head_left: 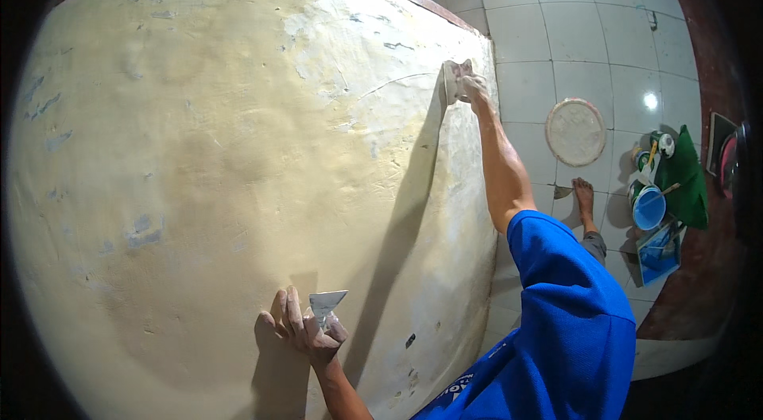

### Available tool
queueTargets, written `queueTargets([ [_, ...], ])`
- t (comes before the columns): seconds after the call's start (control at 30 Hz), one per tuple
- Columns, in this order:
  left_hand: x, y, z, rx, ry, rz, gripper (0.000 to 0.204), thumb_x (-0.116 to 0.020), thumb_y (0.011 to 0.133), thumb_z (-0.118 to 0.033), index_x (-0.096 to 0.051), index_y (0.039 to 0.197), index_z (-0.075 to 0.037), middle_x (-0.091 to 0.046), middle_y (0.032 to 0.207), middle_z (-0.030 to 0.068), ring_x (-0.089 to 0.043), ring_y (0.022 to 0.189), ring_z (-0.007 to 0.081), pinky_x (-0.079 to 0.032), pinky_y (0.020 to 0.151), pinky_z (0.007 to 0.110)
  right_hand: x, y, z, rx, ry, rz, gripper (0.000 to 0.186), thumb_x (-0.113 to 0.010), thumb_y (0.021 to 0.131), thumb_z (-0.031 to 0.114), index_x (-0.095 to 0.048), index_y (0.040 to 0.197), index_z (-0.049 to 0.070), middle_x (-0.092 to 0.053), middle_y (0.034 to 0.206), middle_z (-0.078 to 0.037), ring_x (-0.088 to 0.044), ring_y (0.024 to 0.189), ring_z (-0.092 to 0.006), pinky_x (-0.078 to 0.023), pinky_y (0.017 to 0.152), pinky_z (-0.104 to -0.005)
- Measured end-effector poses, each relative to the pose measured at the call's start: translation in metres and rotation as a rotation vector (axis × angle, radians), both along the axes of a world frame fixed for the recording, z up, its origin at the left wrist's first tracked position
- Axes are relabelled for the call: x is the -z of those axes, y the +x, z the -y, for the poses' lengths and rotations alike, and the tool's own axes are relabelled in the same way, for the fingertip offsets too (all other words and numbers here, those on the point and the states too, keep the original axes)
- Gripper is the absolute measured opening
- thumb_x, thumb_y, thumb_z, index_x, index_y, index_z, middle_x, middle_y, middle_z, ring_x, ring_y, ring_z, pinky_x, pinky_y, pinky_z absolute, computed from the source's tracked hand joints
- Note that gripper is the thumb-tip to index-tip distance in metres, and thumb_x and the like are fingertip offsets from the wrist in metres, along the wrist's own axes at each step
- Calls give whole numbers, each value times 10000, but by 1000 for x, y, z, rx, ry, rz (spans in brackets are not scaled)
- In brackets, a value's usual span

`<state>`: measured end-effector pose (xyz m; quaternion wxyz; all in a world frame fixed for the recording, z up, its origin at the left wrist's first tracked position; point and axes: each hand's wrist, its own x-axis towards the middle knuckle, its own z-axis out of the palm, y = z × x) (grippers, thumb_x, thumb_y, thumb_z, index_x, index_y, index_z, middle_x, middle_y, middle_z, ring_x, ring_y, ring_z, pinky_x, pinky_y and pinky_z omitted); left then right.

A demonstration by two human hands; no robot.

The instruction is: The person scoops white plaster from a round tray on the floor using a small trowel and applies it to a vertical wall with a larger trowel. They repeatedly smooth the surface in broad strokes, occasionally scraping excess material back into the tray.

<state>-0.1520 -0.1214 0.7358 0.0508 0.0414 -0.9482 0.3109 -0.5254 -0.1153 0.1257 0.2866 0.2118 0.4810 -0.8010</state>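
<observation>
Cream plastered wall fills view | left hand flat on it, pinching putty knife, blade up | right hand high, gripping white sanding pad against wall | tiled floor: round lid, blue bucket, bare foot.

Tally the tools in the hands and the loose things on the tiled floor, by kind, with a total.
Putty knife, in left hand: 1
Sanding pad, under right hand: 1
Round pale lid: 1
Blue bucket: 1
Green cloth: 1
Blue tray: 1
Total: 6
</observation>
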Motion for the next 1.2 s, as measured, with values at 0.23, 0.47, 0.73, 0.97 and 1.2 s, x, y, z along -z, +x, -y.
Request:
queueTargets([
  [0.23,-15,27,-15,-192,-68,48,296,-469,946,-276,-586,981,-6,-607,1308,210,-567,1263,410,-218,1181,666,-290,42,48,-175,276,-514,429,-580,955,436,-717,1134,71,-706,728,-107,-669,612,-233,-538,602,-343],
  [0.47,-15,20,0,-40,81,-14,206,-486,935,-224,-532,961,-25,-594,1332,209,-554,1270,449,-206,1161,709,-476,130,-15,-20,66,-1000,389,-617,857,58,-702,1225,156,-676,962,-132,-653,826,-325,-530,668,-435],
  [0.73,-7,20,2,-1,56,-76,255,-465,950,-275,-559,917,-40,-593,1318,200,-556,1281,400,-252,1159,688,-410,133,-44,-68,-483,-241,363,-542,1038,335,-739,1090,34,-716,897,-49,-653,815,-128,-532,741,-317],
  [0.97,-3,13,1,38,93,-93,318,-442,957,-293,-522,1122,-32,-586,1305,206,-534,1290,436,-217,1162,700,-378,133,2,-39,547,-905,447,-588,891,154,-623,1336,127,-655,1068,-152,-640,927,-323,-551,693,-428],
  [1.2,-7,29,2,-10,90,-79,295,-480,946,-280,-516,1110,-38,-538,1368,196,-524,1300,435,-233,1161,699,-411,211,-32,22,43,-954,452,-619,876,64,-629,1326,112,-644,1040,-141,-636,947,-307,-542,767,-424],
])
